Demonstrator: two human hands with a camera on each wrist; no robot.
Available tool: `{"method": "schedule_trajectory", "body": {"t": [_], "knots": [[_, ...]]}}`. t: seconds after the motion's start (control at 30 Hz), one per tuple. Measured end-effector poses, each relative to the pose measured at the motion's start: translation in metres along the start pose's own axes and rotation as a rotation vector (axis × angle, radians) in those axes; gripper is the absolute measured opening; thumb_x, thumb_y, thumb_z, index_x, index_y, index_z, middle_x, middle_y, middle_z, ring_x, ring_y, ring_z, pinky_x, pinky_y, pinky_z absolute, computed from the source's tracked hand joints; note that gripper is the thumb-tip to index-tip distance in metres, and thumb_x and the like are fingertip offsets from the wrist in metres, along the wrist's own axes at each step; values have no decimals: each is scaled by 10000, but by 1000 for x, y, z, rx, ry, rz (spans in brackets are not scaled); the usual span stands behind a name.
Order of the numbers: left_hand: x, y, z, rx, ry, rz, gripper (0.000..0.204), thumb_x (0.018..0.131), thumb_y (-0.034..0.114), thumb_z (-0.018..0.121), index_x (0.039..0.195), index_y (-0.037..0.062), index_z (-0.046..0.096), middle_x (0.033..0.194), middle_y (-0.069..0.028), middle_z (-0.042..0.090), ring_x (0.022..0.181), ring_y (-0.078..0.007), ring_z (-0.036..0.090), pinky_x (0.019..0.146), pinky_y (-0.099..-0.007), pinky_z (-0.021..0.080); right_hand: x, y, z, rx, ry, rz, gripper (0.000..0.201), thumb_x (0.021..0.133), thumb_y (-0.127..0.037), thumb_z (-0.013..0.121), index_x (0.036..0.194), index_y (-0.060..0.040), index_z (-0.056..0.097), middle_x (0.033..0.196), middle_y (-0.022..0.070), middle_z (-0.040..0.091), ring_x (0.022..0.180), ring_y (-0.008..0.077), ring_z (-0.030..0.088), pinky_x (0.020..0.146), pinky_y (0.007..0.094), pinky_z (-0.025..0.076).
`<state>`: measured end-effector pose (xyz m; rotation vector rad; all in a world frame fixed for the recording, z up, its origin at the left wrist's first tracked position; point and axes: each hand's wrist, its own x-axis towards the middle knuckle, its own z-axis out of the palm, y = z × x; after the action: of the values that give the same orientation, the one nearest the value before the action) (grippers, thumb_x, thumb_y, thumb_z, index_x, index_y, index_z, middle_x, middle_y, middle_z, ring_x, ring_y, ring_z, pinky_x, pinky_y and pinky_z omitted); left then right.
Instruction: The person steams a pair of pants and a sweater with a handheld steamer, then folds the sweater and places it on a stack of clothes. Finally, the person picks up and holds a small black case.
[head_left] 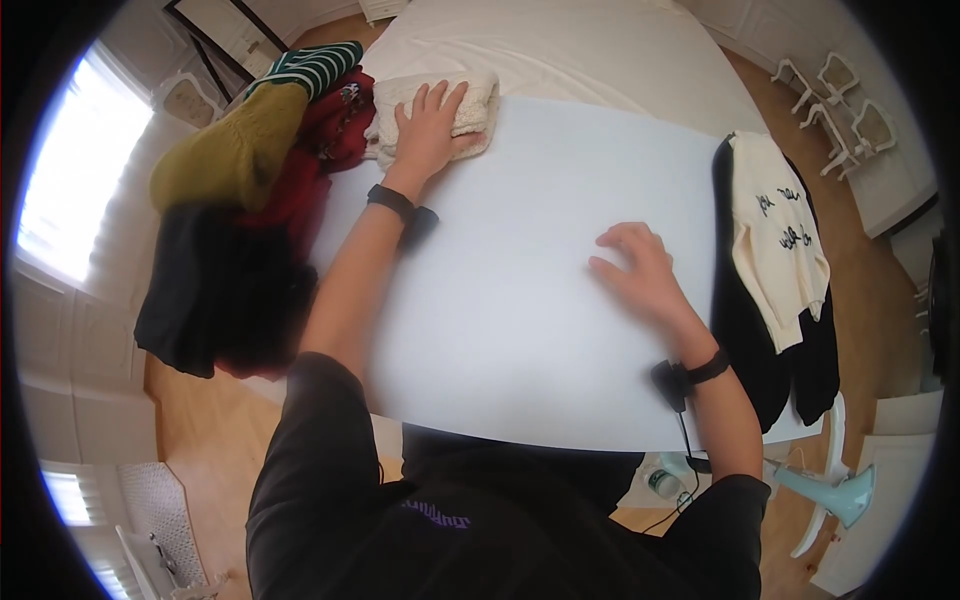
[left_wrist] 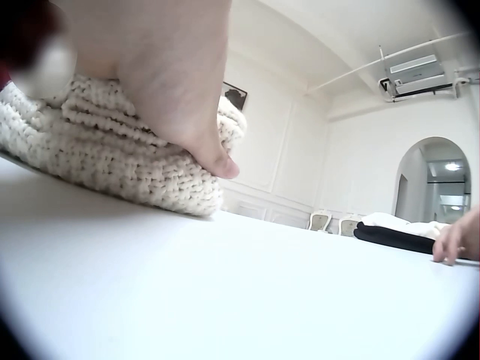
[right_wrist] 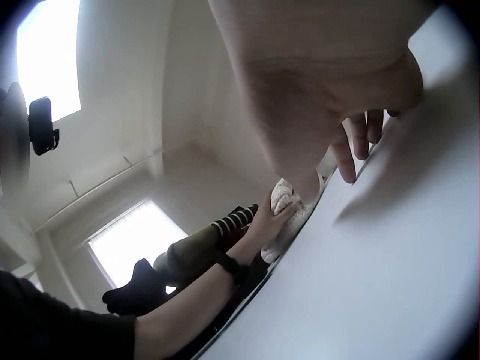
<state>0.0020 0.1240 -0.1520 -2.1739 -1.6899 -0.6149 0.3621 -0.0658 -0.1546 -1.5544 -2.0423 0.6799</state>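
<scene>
A folded cream knit garment [head_left: 480, 95] lies at the back left of the white board, and the left hand [head_left: 428, 135] rests on top of it with fingers spread. In the left wrist view the thumb of the left hand [left_wrist: 172, 82] lies against the side of the chunky knit [left_wrist: 150, 172]. The right hand [head_left: 640, 270] is over the right part of the board, fingers loosely bent, holding nothing. In the right wrist view the fingertips of the right hand [right_wrist: 330, 112] are close to the board surface; whether they touch it I cannot tell.
Left of the board is a pile with a striped green garment [head_left: 318, 65], an olive one [head_left: 225, 150], a red one [head_left: 340, 125] and black clothing [head_left: 215, 290]. At the right edge lie a cream sweater with lettering [head_left: 770, 220] and black clothing [head_left: 745, 300]. White chairs [head_left: 840, 120] stand beyond.
</scene>
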Motion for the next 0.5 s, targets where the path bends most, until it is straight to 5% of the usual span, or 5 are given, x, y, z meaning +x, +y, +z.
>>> {"method": "schedule_trajectory", "body": {"t": [0.33,0.4,0.43,0.5], "knots": [[-35,82,-59,-162,298,190,926,872,661,775,1603,177,477,1610,-178,460,1514,-387,388,1221,-691,167,9,-1,13,79,103,108,316,954,-370,767,1127,-108,730,1278,53,666,1278,249,565,1164,459,303],[-53,103,-66,-438,152,315,759,939,606,747,1519,152,562,1520,-155,546,1402,-346,511,1199,-583,318,17,7,16,274,126,127,302,957,-347,777,1093,-80,735,1175,63,724,1160,215,644,1105,420,409],[-63,110,-67,-451,155,317,759,939,606,747,1519,152,562,1520,-155,546,1402,-346,511,1199,-583,318,19,9,15,264,131,134,302,957,-347,777,1093,-80,735,1175,63,724,1160,215,644,1105,420,409],[-78,120,-62,-1067,-394,158,605,1022,534,690,1431,96,611,1373,-147,648,1236,-288,631,1086,-430,472,22,10,14,396,119,94,274,963,-298,783,1071,-51,736,1054,62,755,1032,177,682,999,359,504]]}}
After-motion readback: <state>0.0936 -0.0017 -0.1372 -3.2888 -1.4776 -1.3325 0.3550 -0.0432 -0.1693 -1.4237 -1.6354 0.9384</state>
